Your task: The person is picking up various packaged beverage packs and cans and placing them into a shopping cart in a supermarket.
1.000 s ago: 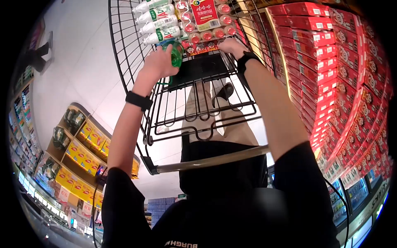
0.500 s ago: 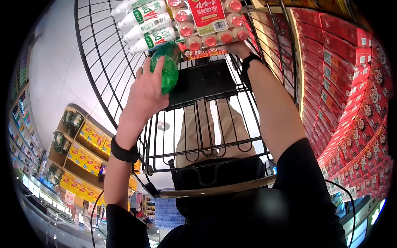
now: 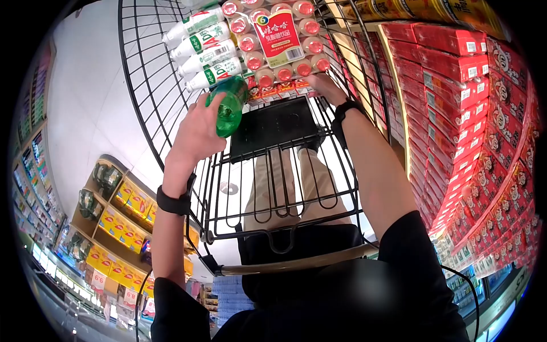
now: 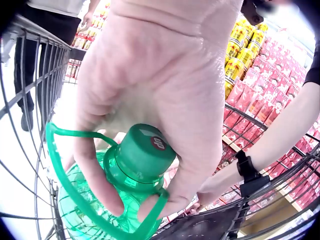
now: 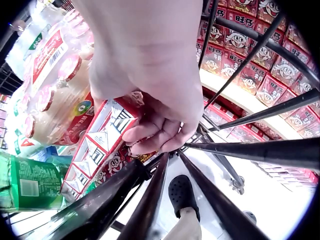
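Observation:
In the left wrist view, my left hand (image 4: 155, 75) curls over the top of a large green soda bottle (image 4: 145, 155), thumb and fingers around its capped neck. A green carry handle (image 4: 67, 170) loops out beside it. The head view shows that bottle (image 3: 229, 114) tilted at the near left of the load in the shopping cart. My right hand (image 5: 155, 110) grips the corner of a red-and-white pack of drink cartons (image 5: 97, 150), its fingers bent over the end. The pack lies under a shrink-wrapped block of red-capped drink bottles (image 3: 273, 43).
White drink bottles (image 3: 205, 51) lie left of the red-capped block. A black panel (image 3: 273, 125) and wire bars form the near part of the cart, with its handle bar (image 3: 296, 259) at my waist. Stacked red cartons (image 3: 444, 125) line the right side; a shelf (image 3: 119, 222) stands left.
My left hand and the green bottle have come back toward me from deeper in the cart. The cart's load sits lower in view than a second ago. My right hand stays at the pack.

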Available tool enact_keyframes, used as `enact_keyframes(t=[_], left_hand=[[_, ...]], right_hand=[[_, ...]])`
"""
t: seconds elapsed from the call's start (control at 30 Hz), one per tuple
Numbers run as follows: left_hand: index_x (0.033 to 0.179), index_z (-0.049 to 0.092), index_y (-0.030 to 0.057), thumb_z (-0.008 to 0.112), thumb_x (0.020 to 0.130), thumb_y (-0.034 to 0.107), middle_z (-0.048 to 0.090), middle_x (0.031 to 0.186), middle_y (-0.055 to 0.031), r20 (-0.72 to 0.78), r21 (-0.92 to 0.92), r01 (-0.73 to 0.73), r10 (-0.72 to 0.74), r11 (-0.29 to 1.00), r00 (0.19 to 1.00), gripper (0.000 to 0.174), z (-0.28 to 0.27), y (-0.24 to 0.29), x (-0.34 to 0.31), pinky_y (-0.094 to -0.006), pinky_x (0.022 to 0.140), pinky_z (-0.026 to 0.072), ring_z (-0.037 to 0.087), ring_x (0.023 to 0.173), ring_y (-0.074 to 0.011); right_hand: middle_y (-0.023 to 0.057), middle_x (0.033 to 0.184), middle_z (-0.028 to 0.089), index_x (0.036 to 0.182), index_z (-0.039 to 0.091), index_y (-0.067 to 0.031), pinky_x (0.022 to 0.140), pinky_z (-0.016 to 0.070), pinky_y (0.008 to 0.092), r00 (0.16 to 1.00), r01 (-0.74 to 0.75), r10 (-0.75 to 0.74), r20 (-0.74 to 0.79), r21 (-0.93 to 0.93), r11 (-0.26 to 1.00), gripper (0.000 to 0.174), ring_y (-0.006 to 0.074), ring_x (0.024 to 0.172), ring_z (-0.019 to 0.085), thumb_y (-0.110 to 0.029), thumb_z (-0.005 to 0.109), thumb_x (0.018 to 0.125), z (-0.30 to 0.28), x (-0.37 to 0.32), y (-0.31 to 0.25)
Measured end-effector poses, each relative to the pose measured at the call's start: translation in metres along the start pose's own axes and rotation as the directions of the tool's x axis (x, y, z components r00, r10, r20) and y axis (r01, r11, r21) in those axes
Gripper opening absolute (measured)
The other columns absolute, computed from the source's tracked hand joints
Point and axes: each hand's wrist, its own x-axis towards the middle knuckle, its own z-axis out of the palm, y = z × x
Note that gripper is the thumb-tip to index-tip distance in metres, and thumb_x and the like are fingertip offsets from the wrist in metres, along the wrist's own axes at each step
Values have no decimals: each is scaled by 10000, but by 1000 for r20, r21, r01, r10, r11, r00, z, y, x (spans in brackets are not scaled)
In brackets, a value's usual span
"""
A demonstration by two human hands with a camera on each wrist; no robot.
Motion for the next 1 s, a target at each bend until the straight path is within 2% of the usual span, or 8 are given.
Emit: enact_keyframes(t=[0.2, 0.3, 0.4, 0.53, 0.77, 0.87, 0.9, 1.0], left_hand=[[1411, 393, 77, 733, 572, 63, 453, 1354, -289, 83, 40, 33, -36, 999, 996, 906, 2, 12, -2, -473, 991, 480, 531, 1141, -487], [1403, 396, 70, 708, 570, 60, 449, 1356, -295, 83, 56, 39, -43, 998, 996, 890, 4, 11, -1, -474, 986, 486, 533, 1134, -494], [1382, 404, 55, 702, 568, 65, 480, 1278, -277, 65, 60, 11, -15, 998, 998, 867, 6, 8, -3, -478, 921, 518, 543, 1084, -487], [1341, 411, 42, 738, 569, 100, 482, 1213, -243, 106, 124, 38, -51, 992, 993, 840, 8, 12, 1, -464, 849, 556, 541, 1060, -453], [1428, 330, 54, 783, 610, 255, 428, 1326, -235, 138, 298, 61, -107, 953, 985, 956, 14, 16, -1, -450, 890, 545, 521, 1156, -430], [1501, 256, 63, 779, 653, 420, 371, 1441, -244, 188, 370, 60, -138, 927, 972, 1058, 17, 15, -4, -479, 961, 493, 508, 1227, -424], [1487, 281, 54, 747, 698, 460, 406, 1426, -245, 135, 334, 97, -150, 938, 979, 1002, 12, 17, -5, -482, 966, 485, 510, 1233, -414], [1425, 364, 14, 629, 827, 536, 536, 1319, -249, 34, 125, 183, -189, 975, 981, 837, -6, 36, -26, -474, 974, 476, 536, 1217, -391]], right_hand=[[48, 1272, 618, 1278, 598, -110, 928, 514, 413, 981, -183, 195, -9, 304, 935, 600, 220, 1142, 598, -298, 826, 756, 0, -6, -16], [57, 1224, 624, 1258, 597, -130, 852, 568, 443, 969, -232, 143, 201, 547, 804, 501, 221, 1100, 601, -192, 785, 798, -8, -17, -22], [32, 1228, 628, 1277, 589, -116, 949, 515, 416, 900, -372, 169, 402, 504, 780, 441, 192, 1170, 570, -239, 709, 871, -12, -29, -29], [134, 1175, 630, 1190, 597, -42, 757, 616, 452, 878, -459, 306, 367, 470, 754, 403, 284, 940, 678, -124, 756, 829, -2, -41, -52], [147, 1086, 595, 1199, 526, 32, 712, 635, 516, 942, -310, 328, 75, 573, 759, 468, 315, 944, 650, -36, 744, 790, -4, -95, -76], [148, 986, 566, 1238, 441, 118, 668, 632, 518, 954, -293, 207, 216, 531, 795, 569, 292, 865, 632, -9, 733, 766, -35, -118, -85], [112, 922, 580, 1032, 589, 73, 663, 636, 504, 968, -247, 165, 191, 586, 772, 308, 283, 823, 642, -8, 733, 771, -39, -121, -81], [114, 879, 578, 1020, 579, 69, 673, 638, 517, 954, -260, 129, 269, 537, 803, 357, 293, 837, 649, -12, 781, 737, -48, -147, -89]])
